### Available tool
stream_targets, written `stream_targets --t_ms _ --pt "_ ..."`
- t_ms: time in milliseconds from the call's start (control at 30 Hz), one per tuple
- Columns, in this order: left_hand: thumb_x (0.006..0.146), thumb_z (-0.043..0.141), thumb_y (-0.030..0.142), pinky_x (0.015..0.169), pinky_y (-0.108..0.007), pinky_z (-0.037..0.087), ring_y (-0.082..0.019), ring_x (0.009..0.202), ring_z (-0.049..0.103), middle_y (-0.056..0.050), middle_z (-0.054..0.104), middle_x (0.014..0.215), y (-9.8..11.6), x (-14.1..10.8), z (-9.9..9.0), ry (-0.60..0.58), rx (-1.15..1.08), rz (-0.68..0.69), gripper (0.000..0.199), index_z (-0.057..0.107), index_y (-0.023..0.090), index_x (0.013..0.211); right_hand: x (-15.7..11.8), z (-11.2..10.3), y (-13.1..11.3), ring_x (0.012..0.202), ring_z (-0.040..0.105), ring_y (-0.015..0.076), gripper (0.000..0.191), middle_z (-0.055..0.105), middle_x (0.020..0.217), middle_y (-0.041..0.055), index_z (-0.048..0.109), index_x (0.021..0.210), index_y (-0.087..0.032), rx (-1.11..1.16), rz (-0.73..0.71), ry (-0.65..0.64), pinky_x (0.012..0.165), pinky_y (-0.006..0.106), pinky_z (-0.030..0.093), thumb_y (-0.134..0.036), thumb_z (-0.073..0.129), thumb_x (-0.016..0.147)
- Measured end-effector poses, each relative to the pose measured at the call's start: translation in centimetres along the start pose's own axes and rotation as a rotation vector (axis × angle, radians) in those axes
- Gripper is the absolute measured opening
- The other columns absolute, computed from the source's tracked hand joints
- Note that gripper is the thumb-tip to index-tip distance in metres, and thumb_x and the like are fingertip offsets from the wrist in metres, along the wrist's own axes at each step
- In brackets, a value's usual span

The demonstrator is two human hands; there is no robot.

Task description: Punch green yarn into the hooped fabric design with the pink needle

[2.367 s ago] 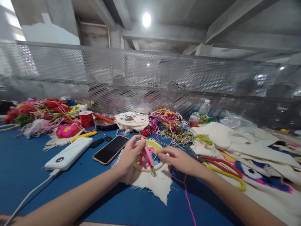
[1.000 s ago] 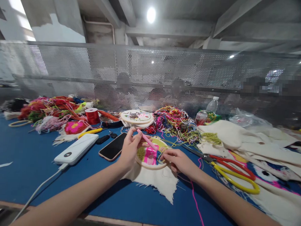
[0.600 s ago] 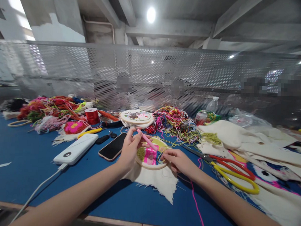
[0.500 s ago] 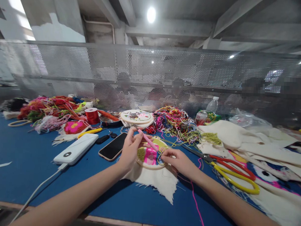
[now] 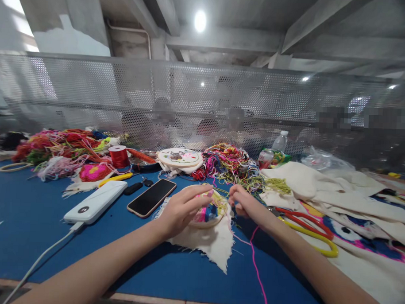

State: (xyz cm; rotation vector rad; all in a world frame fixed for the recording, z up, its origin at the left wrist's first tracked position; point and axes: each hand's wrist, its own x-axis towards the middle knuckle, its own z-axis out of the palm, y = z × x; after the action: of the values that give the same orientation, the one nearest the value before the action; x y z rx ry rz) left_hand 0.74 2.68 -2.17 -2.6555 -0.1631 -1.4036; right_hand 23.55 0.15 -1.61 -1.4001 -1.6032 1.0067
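Note:
A round embroidery hoop (image 5: 209, 223) lies on the blue table, stretching off-white cloth (image 5: 212, 245) with frayed edges; green, pink and blue stitching shows inside it. My left hand (image 5: 183, 209) is over the hoop's left part, fingers stretched out and partly hiding the stitching. Just right of the hoop, my right hand (image 5: 243, 202) is closed, thumb and fingers together; what they pinch, if anything, is too small to make out. A pink yarn strand (image 5: 258, 273) runs from beside the hoop to the table's front edge.
Left of the hands lie a phone (image 5: 151, 197) and a white power bank (image 5: 96, 202) with its cable. Large scissors (image 5: 319, 242) are beside the right forearm. Yarn piles (image 5: 233, 166), another hoop (image 5: 179, 157) and a red spool (image 5: 118, 157) line the back, before a perforated screen (image 5: 191, 94).
My left hand has opened and lowered over the hoop, and the pink tool it held no longer shows as before. My right hand has moved off the stitching to the hoop's right.

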Motion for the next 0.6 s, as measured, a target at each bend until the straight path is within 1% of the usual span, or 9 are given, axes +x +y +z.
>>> stream_targets --t_ms 100,133,200,300,400,433,467,500,600 --pt "0.086 0.054 0.011 0.09 -0.037 0.05 -0.021 0.109 0.059 -0.012 0.066 0.113 0.1 0.1 -0.2 0.003 0.168 0.147 0.03 0.06 0.021 0.114 -0.4 0.5 -0.4 0.037 0.016 0.0037 0.042 0.044 0.06 -0.0063 0.049 0.083 -0.018 0.425 0.179 -0.435 0.038 0.02 0.006 -0.058 0.036 0.086" --pt "0.085 0.056 0.012 0.09 -0.037 0.05 -0.021 0.107 0.061 -0.01 0.067 0.112 0.3 0.1 -0.3 -0.024 0.18 0.161 0.031 0.062 0.024 0.113 -0.6 1.0 -0.4 0.036 0.014 0.0029 0.045 0.043 0.057 -0.007 0.05 0.081 -0.018 0.516 0.204 -0.511 0.038 0.02 0.005 -0.062 0.04 0.084" --pt "0.084 0.058 0.014 0.092 -0.036 0.049 -0.02 0.104 0.063 -0.005 0.069 0.111 0.8 0.3 -0.4 -0.162 0.113 0.117 0.035 0.063 0.033 0.112 -0.9 2.3 -0.3 0.036 0.012 0.0019 0.042 0.04 0.053 -0.0095 0.048 0.076 -0.018 0.662 0.212 -0.529 0.038 0.019 0.004 -0.059 0.053 0.08" --pt "0.084 0.057 0.018 0.099 -0.036 0.043 -0.021 0.109 0.06 -0.002 0.067 0.116 1.0 0.6 -0.7 -0.366 -0.059 -0.072 0.036 0.064 0.04 0.111 -0.9 4.0 -0.2 0.037 0.015 0.0018 0.034 0.035 0.049 -0.011 0.048 0.072 -0.018 0.78 0.12 -0.384 0.038 0.017 0.008 -0.046 0.066 0.075" --pt "0.084 0.057 0.028 0.099 -0.041 0.039 -0.027 0.111 0.057 -0.009 0.065 0.117 -0.3 1.1 -1.2 -0.292 0.08 -0.416 0.029 0.064 0.03 0.111 -0.2 3.5 -0.5 0.037 0.023 0.0024 0.029 0.037 0.048 -0.0096 0.052 0.069 -0.016 0.822 -0.011 -0.146 0.037 0.017 0.014 -0.041 0.067 0.073" --pt "0.085 0.054 0.032 0.095 -0.043 0.041 -0.029 0.107 0.058 -0.013 0.065 0.113 -0.9 1.2 -1.3 -0.296 0.226 -0.58 0.029 0.063 0.025 0.111 0.2 2.6 -0.6 0.037 0.024 0.003 0.026 0.037 0.047 -0.0095 0.054 0.07 -0.016 0.839 -0.059 -0.019 0.036 0.017 0.015 -0.039 0.067 0.072" --pt "0.087 0.048 0.036 0.089 -0.044 0.042 -0.031 0.102 0.059 -0.016 0.066 0.108 -1.6 1.3 -1.5 -0.356 0.383 -0.741 0.03 0.062 0.021 0.109 0.7 1.3 -0.7 0.037 0.025 0.0037 0.023 0.037 0.047 -0.0093 0.055 0.07 -0.016 0.867 -0.129 0.165 0.035 0.018 0.017 -0.036 0.067 0.07" --pt "0.089 0.043 0.041 0.083 -0.046 0.043 -0.034 0.096 0.061 -0.018 0.067 0.1 -2.1 1.3 -1.8 -0.453 0.508 -0.878 0.034 0.062 0.018 0.105 1.2 -0.3 -0.8 0.037 0.026 0.004 0.02 0.037 0.048 -0.0094 0.054 0.07 -0.017 0.889 -0.175 0.274 0.035 0.018 0.019 -0.033 0.067 0.069" --pt "0.084 0.04 0.057 0.068 -0.046 0.043 -0.039 0.077 0.063 -0.023 0.067 0.078 -3.1 0.9 -2.2 -0.594 0.588 -1.027 0.051 0.064 0.013 0.077 2.2 -5.7 -0.6 0.038 0.027 0.0043 0.02 0.032 0.047 -0.011 0.047 0.069 -0.02 0.934 -0.292 0.535 0.036 0.016 0.021 -0.032 0.062 0.072"
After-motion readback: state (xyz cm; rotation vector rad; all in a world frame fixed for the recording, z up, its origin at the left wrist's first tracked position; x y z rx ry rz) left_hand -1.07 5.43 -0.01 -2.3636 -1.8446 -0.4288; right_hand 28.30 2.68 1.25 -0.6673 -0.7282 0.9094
